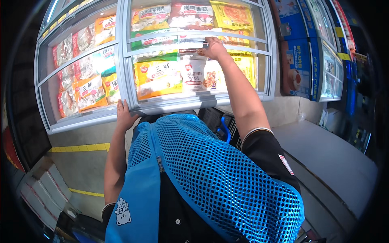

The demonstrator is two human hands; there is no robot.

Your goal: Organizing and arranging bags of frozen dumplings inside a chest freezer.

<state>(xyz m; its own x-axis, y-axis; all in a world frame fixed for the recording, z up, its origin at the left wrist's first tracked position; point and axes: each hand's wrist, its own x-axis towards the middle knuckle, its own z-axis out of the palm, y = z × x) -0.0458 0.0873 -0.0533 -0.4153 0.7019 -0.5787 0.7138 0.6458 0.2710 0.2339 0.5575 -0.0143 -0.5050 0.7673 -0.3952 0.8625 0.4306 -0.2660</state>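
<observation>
A chest freezer [170, 107] with sliding glass lids stands in front of me, full of bagged frozen food. My right hand [215, 48] reaches over the right-hand section, its fingers at the frame or handle of a sliding glass lid [243, 51]; whether they grip it cannot be told. Under the glass near it lie a white bag [194, 73], a yellow-orange bag [159, 79] and yellow bags [234, 18]. My left hand [124, 116] rests on the freezer's front rim, fingers spread, holding nothing. Behind the glass of the left section lie several more bags [89, 91].
A blue freezer [296, 66] with printed sides stands to the right. A dark basket or cart with a blue handle [225, 129] is close by my body. At the right is a grey flat surface [325, 158]; yellow tape [80, 148] marks the floor at left, near white boxes [45, 191].
</observation>
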